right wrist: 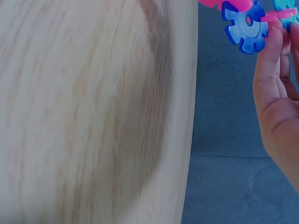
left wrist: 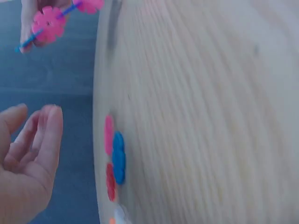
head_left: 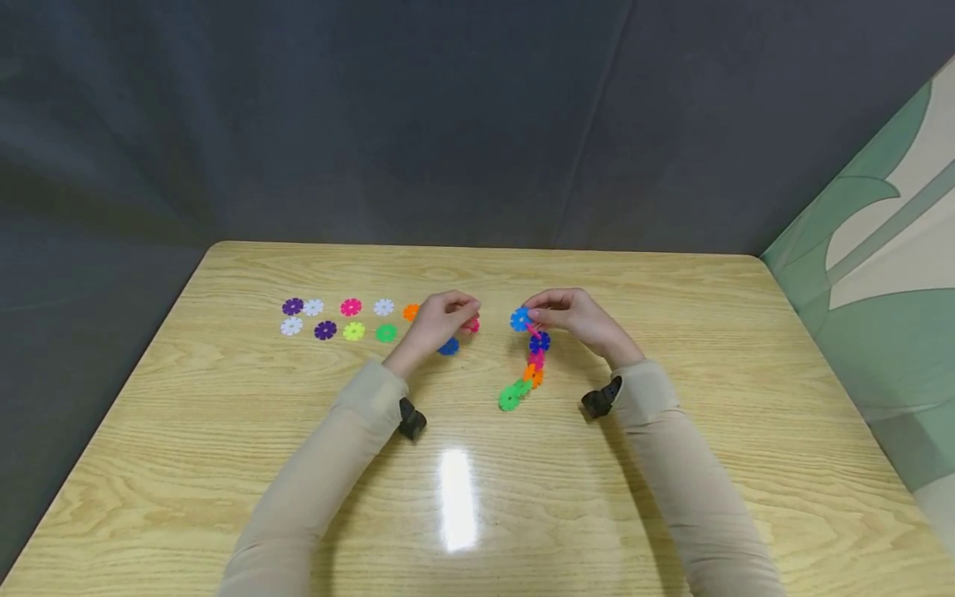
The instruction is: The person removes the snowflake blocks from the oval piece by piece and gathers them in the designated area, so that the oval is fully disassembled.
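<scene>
My right hand (head_left: 580,318) pinches a light blue snowflake disc (head_left: 520,319) between thumb and fingers. From it hangs a chain of notched plastic discs joined edge to edge: pink, a dark blue disc (right wrist: 247,27), pink, an orange disc (head_left: 533,376) and green. At the chain's low end is a green disc (head_left: 509,399). My left hand (left wrist: 30,158) has its fingers loosely bent, with nothing between them. In the head view it hovers over the loose discs, fingertips beside a pink disc (head_left: 473,325), and partly hides a blue disc (head_left: 448,347).
Left of the left hand, loose discs lie in two rough rows on the wooden table (head_left: 224,431). Among them are a purple disc (head_left: 325,330), a yellow disc (head_left: 354,331) and a white disc (head_left: 384,307). A dark curtain (head_left: 448,124) stands behind the table.
</scene>
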A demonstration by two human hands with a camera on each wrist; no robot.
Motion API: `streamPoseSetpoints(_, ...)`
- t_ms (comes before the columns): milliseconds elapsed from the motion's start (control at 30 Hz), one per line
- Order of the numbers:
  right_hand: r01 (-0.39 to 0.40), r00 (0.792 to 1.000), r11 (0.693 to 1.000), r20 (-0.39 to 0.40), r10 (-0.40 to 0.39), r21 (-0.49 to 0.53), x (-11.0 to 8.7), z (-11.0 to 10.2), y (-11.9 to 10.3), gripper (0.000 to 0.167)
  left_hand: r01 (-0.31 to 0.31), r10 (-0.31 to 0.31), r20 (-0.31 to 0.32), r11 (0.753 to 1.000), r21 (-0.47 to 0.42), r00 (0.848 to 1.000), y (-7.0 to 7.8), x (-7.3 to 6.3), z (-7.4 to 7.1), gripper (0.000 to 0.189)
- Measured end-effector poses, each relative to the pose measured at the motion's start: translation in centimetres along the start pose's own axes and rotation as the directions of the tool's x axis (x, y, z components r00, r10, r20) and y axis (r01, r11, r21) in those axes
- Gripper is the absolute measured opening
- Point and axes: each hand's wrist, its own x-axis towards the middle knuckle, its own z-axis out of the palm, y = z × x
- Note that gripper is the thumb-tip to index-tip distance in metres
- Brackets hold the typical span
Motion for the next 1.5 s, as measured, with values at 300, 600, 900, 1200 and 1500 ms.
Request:
streamPoseSetpoints(300, -0.007, 1.0, 1.0, 0.008, 0.008, -0.013, 0.5, 0.8, 0.1, 0.022, 0.034, -0.013, 0.148, 0.99, -0.14, 0.989, 1.6, -1.0, 1.4, 0.038)
streamPoseSetpoints(600, 0.012, 0.998, 1.0, 0.059, -0.013, 0.008, 0.5, 1.4, -0.3, 0.021, 0.014, 0.009, 0.15, 0.988, -0.152, 0.989, 2.2, -1.4, 2.0, 0.033)
streamPoseSetpoints(900, -0.016, 0.993, 0.997, 0.113, 0.024, -0.071, 0.3, 0.9, 0.3, 0.032, 0.025, -0.02, 0.054, 0.995, -0.102, 0.998, 1.7, -1.4, 1.4, 0.032)
streamPoseSetpoints(1200, -0.042, 0.984, 0.998, 0.174, 0.049, -0.044, 0.6, 0.7, 0.9, 0.03, 0.033, -0.024, 0.054, 0.985, -0.172, 0.998, 1.1, -1.4, 0.9, 0.036)
streamPoseSetpoints(1500, -0.035, 0.989, 0.999, 0.142, 0.038, -0.023, 0.6, 1.0, 0.7, 0.031, 0.076, -0.064, 0.059, 0.967, -0.244, 0.996, 1.2, -1.4, 1.4, 0.033)
